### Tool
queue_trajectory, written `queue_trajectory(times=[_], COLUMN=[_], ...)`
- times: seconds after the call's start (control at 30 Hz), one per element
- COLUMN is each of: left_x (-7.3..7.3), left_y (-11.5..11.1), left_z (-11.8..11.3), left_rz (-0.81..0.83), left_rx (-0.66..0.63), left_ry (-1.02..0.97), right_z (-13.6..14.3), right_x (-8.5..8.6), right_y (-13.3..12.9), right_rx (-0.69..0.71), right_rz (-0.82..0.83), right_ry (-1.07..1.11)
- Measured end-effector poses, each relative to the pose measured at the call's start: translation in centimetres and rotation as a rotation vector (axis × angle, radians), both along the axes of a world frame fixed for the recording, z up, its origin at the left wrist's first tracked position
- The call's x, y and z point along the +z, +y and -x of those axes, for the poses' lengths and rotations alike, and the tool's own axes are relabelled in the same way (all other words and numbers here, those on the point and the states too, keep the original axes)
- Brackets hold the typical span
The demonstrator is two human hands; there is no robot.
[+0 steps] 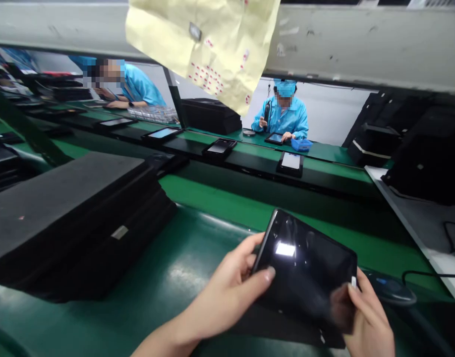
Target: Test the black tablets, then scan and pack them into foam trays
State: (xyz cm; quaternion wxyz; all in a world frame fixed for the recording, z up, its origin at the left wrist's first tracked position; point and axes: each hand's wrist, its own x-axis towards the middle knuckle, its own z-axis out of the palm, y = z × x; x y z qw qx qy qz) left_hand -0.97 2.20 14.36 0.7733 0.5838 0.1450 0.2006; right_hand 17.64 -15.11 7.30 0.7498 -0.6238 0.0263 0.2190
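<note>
A black tablet (309,263) with a dark, glossy screen is held up and tilted over the green bench (153,282). My left hand (231,287) grips its left edge, thumb on the screen side and fingers behind. The right edge is in my right hand (370,317), with the thumb beside a small white tab. A bright light reflects in the screen's upper left. Beneath the tablet, a flat black piece (287,327) is partly hidden.
A black stack (75,223) stands at left. Beyond, several tablets, one of them (291,161) lit, lie along a green line. Two people in blue work across it. A handheld scanner (393,290) lies at right. Yellow paper (212,44) hangs from the beam overhead.
</note>
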Motion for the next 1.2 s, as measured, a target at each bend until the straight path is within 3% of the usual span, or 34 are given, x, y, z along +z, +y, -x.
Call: queue_trajectory(times=[0.13, 0.23, 0.33, 0.43, 0.57, 0.63, 0.77, 0.93, 1.2], left_x=[0.1, 0.5, 0.7, 0.7, 1.0, 1.4, 2.1, 2.0, 1.9], left_y=[2.2, 2.2, 1.6, 1.3, 1.2, 1.1, 0.9, 1.0, 1.2], left_z=[0.5, 1.5, 2.0, 1.8, 1.6, 1.9, 3.0, 3.8, 4.0], left_rz=[-0.347, -0.521, -0.581, -0.584, -0.603, -0.624, -0.696, -0.776, -0.809], left_rx=[0.432, 0.585, 0.564, 0.494, 0.416, 0.381, 0.309, 0.264, 0.244], left_ry=[0.072, 0.085, 0.091, 0.118, 0.147, 0.150, 0.162, 0.168, 0.182], right_z=[-0.9, -1.3, -0.7, 0.7, 3.1, 4.3, 6.0, 6.8, 6.2], right_x=[1.1, 3.7, 7.7, 11.9, 16.0, 17.3, 18.7, 18.9, 18.2], right_y=[0.9, 2.9, 7.1, 13.2, 21.0, 23.9, 27.4, 29.5, 30.5], right_rx=[0.151, 0.222, 0.391, 0.538, 0.678, 0.668, 0.502, 0.356, 0.333], right_rz=[0.045, 0.070, 0.063, -0.026, -0.127, -0.210, -0.361, -0.403, -0.541], right_ry=[-0.369, -0.706, -1.085, -1.395, -1.565, -1.564, -1.477, -1.429, -1.370])
